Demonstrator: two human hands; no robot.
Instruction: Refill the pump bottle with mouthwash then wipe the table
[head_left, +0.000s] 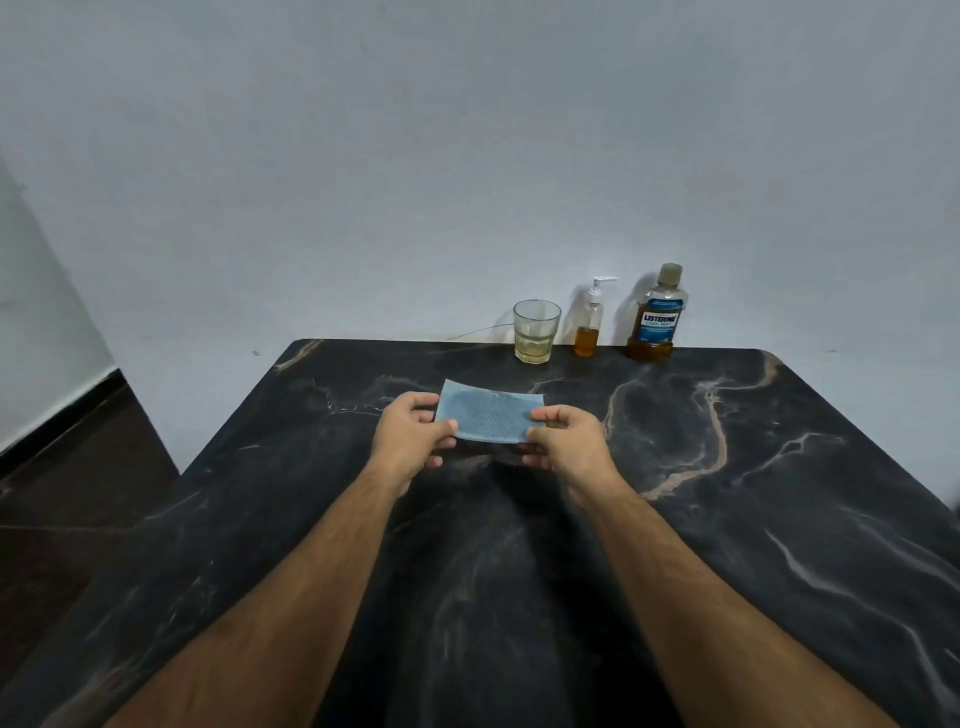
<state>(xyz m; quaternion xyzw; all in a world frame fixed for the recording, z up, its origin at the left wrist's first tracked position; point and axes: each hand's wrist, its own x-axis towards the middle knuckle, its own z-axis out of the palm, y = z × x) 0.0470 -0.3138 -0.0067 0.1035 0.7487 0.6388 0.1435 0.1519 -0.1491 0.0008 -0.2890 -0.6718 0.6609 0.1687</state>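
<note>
Both hands held a blue cleaning cloth (485, 418) stretched flat between them, just above the middle of the dark marble-patterned bench (727, 493). The left hand (410, 436) pinched the cloth's left edge, thumb on top and fingers curled beneath it. The right hand (563, 439) pinched the right edge in the same way, thumb over the near corner and fingers tucked under. The cloth had a dimpled texture, and a darker patch spread across its centre. Its far edge tilted slightly upward, away from the person; whether any part touched the bench could not be told. Both bare forearms reached in from the near edge of the bench.

Three things stood in a row at the far edge of the bench, against the pale wall (467, 156) and well apart from the hands. On the left was a clear drinking glass (536, 331) with a little pale yellowish liquid in the bottom. Just beside it stood the pump bottle (589, 325), upright, white pump head fitted, with amber liquid filling roughly its lower third. To the right stood the Listerine mouthwash bottle (657, 317), upright and capped, with amber liquid low in its base below the blue label.

To the left of the bench, a dark floor (62, 467) met the wall.
</note>
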